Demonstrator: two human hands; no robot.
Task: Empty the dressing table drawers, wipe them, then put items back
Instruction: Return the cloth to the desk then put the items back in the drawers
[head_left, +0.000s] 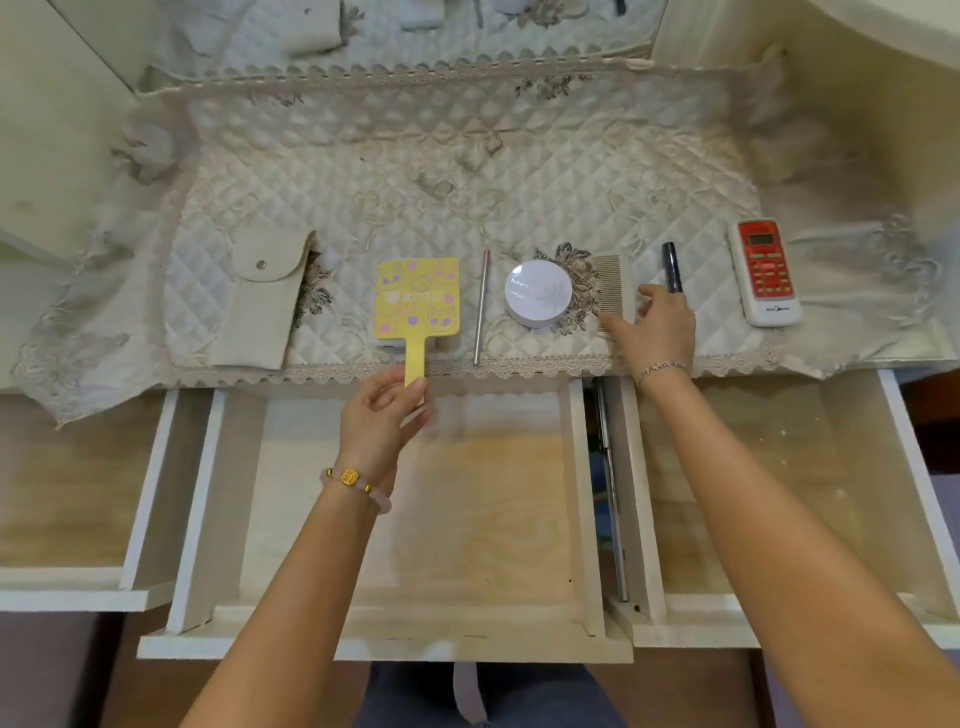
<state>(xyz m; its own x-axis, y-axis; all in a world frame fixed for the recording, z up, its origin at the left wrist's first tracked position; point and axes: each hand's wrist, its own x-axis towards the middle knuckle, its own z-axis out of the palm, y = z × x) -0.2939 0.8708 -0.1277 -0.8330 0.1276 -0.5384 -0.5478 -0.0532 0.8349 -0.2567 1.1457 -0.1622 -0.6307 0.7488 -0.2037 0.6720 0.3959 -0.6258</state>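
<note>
Quilted cream cloth with lace trim covers the dressing table top, and a row of things sits along its front edge. Round white compact is mid-row; it has faint grey lettering on the lid, too blurred to read. Left of the compact: a thin pencil, then a yellow hand mirror printed with cat faces and flowers, its white characters unreadable, then a cloth pouch with a snap. Right of the compact: a comb just beside it, a dark tube, and a red-and-white remote whose bottom logo is too small to read. Left hand pinches the mirror handle, which overhangs the lace edge. Right hand grasps the comb's near end between thumb and fingers. Below the compact the middle drawer is pulled out, bare wood bottom showing. The left drawer and right drawer are also out. A metal rail shows between the middle and right drawers.
</note>
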